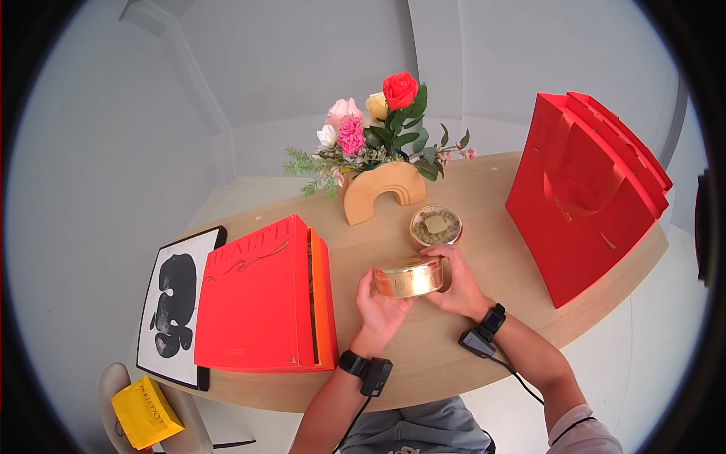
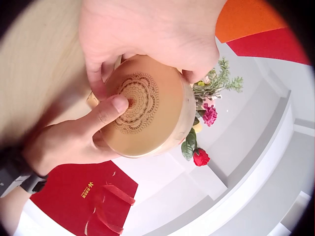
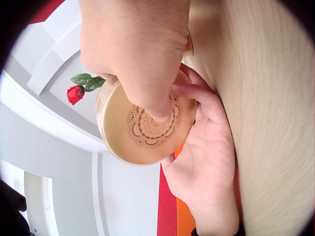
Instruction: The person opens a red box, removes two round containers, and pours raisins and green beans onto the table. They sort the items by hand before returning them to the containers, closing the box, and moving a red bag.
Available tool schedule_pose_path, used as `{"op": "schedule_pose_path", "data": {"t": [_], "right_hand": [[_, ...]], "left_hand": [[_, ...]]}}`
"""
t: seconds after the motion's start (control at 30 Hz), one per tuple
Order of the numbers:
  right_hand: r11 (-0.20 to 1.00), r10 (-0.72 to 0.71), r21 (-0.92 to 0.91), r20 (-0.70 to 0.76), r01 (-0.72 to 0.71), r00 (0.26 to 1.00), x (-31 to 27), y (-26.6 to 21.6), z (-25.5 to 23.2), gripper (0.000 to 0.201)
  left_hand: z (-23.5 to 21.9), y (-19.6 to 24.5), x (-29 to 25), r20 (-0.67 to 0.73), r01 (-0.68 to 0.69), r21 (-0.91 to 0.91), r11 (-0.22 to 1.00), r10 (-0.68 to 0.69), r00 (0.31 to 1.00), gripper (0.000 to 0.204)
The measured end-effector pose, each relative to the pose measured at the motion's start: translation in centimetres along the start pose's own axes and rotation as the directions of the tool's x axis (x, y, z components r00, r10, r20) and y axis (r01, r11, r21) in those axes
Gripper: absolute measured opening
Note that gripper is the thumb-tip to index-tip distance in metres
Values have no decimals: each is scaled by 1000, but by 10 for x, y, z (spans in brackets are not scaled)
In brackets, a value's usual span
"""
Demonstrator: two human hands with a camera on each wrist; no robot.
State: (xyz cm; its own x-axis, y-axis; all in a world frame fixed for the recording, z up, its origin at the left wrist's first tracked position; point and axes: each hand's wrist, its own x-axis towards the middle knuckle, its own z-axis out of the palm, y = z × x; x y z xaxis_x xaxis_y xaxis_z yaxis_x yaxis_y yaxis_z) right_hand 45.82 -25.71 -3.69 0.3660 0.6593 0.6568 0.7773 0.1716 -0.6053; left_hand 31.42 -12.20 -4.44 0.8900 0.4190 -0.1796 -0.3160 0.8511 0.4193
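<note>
A round gold tin (image 1: 409, 278) is held in both hands over the table, tipped on its side. My left hand (image 1: 380, 312) grips its left side from below, and my right hand (image 1: 459, 286) grips the right side with fingers over the top edge. In the left wrist view, a lacy round pattern marks the flat face of the tin (image 2: 140, 140), and the right thumb presses near its middle. Right behind the tin stands a second round container (image 1: 436, 225), filled with small brownish balls around a cream label.
A large red box (image 1: 253, 303) with an orange inner edge lies left, beside a framed black-and-white picture (image 1: 178, 303). Flowers in an arched wooden vase (image 1: 382, 189) stand at the back. A red gift bag (image 1: 578, 204) stands right. A yellow bag (image 1: 147, 412) lies on a chair.
</note>
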Motion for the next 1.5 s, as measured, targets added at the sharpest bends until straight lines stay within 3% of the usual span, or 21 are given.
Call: {"op": "schedule_pose_path", "data": {"t": [0.17,0.23,0.37,0.57,0.63,1.5], "right_hand": [[999,43,9,-25,-43,999,0,-1,2,76],[998,-58,-38,-68,56,996,2,1,2,78],[991,-124,-54,-82,120,989,6,1,2,78],[997,-81,-2,-64,81,995,1,5,4,76],[998,21,57,-36,-19,999,-1,4,4,73],[997,66,37,6,-66,998,-2,5,4,74]], "left_hand": [[0,-3,2,46,-68,27,997,67,997,49],[-2,-3,3,84,-67,68,995,61,995,46],[2,-5,2,110,-81,121,989,67,992,44],[4,-2,0,102,-92,94,991,82,991,45],[6,-2,-1,102,-97,107,990,86,991,45],[2,-3,2,68,-86,92,992,79,994,48]]}}
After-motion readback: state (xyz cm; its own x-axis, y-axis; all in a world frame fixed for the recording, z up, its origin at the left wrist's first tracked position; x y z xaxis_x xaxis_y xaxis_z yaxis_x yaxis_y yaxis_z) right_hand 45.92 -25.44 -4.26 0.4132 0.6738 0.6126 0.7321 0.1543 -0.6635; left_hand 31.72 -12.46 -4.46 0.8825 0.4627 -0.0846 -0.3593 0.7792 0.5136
